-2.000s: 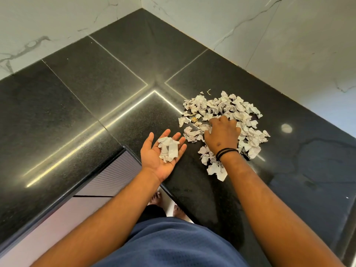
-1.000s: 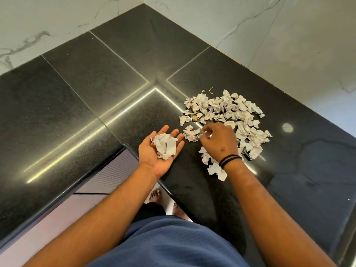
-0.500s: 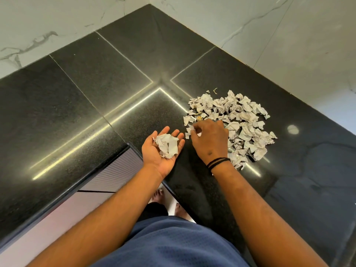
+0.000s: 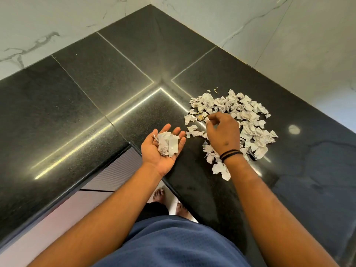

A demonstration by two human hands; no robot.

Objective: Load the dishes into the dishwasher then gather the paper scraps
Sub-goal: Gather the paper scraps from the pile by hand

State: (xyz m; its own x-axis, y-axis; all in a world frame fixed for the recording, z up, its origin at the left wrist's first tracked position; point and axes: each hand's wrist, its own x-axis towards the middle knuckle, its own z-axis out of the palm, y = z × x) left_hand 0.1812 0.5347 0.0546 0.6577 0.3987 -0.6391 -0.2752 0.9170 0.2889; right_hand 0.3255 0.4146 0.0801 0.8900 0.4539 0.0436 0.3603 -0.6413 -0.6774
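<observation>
Gathering looks barely begun: the left hand [image 4: 161, 149], fingers spread, cradles a few paper scraps [image 4: 168, 143], the right hand [image 4: 223, 132] pinches another, while the pile [image 4: 248, 117] stays at two o'clock on the table [image 4: 81, 105].

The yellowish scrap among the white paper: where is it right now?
In the head view, the yellowish scrap lies on the black counter at the pile's left edge, just left of the right hand's fingers.

Black granite counter [image 4: 81, 97], white marble walls [image 4: 289, 35]
</observation>
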